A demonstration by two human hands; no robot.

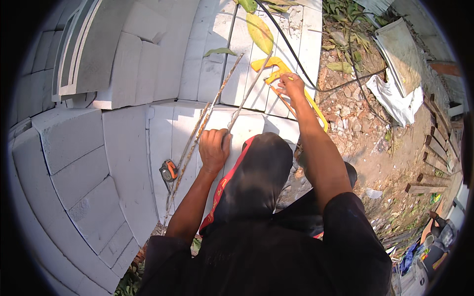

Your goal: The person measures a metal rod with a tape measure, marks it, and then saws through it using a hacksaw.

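Note:
My right hand (291, 88) is closed on the handle of a yellow hacksaw (320, 114), whose orange blade slants down toward my knee. Over the pale blocks, my left hand (215, 149) wraps round a thin metal rod (250, 92) that runs up and to the right, its far end beyond the saw handle. Whether the blade touches this rod I cannot tell. Two rusty rods (201, 127) lie just left of that hand, one longer than the other. A black and orange tape measure (169, 170) rests on the blocks beside them.
Stacked pale blocks (74, 143) rise on my left. A black cable (302, 69) curves past the saw onto rubble ground (350, 118). Large leaves (259, 33) lie on the far blocks. At right are a white sack (395, 96) and wooden pieces (437, 148).

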